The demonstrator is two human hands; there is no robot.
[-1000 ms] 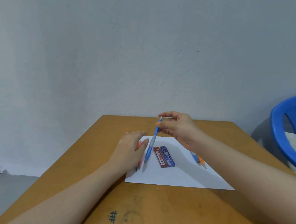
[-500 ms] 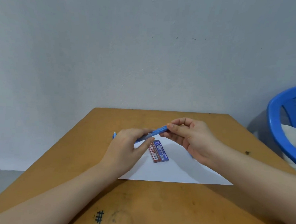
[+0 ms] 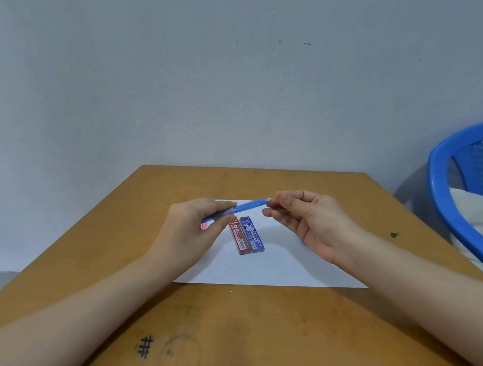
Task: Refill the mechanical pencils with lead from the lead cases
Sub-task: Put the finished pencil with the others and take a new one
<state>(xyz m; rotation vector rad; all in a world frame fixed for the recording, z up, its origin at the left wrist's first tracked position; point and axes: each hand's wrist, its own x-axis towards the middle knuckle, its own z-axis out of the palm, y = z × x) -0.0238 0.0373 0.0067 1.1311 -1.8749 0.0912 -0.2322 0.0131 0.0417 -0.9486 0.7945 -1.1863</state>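
A blue mechanical pencil point(image 3: 246, 206) is held nearly level above a white sheet of paper point(image 3: 280, 269). My left hand point(image 3: 193, 230) grips its lower barrel between thumb and fingers. My right hand point(image 3: 311, 223) pinches the pencil's upper end with fingertips. Below the pencil, a red lead case point(image 3: 239, 238) and a blue lead case point(image 3: 252, 235) lie side by side on the paper. A bit of red shows under my left hand. Other pencils seen earlier are hidden behind my right hand.
The wooden table point(image 3: 254, 337) has pen marks near its front edge and a dark spot at the right. A blue plastic chair point(image 3: 464, 177) with white cloth on it stands at the right. A plain wall lies behind the table.
The pencil swung from nearly upright to almost level. My left hand took hold of its lower barrel and my right hand slid to the upper tip.
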